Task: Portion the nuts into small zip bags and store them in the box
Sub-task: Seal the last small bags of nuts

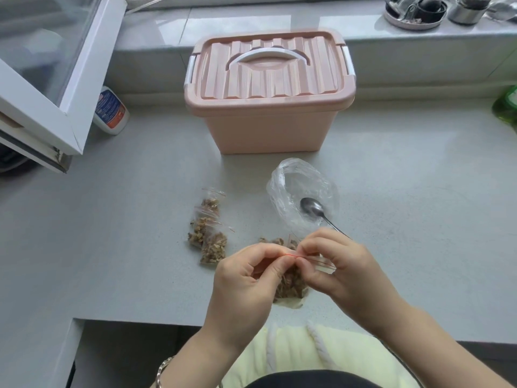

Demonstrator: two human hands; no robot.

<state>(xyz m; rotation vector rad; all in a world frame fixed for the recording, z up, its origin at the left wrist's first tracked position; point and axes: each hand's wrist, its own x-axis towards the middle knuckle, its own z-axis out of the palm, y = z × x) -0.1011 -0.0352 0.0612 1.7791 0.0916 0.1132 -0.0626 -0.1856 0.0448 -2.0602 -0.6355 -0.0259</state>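
Observation:
My left hand (246, 273) and my right hand (338, 264) both pinch the red-striped top edge of a small zip bag of nuts (291, 284), held just above the counter's front edge. Three filled small bags (208, 231) lie in a cluster to the left on the counter. Another small bag of nuts (275, 241) lies just behind my fingers. A large clear plastic bag (299, 191), nearly empty, lies open behind my right hand with a metal spoon (314, 208) resting in it. The pink storage box (268, 91) stands at the back with its lid shut and its white handle down.
An open white window frame (56, 88) juts over the counter at the left, with a white bottle (110, 110) beside it. A green object (506, 105) sits at the right edge. Pots and a tray (414, 9) stand on the sill. The grey counter (126, 233) ends near my body.

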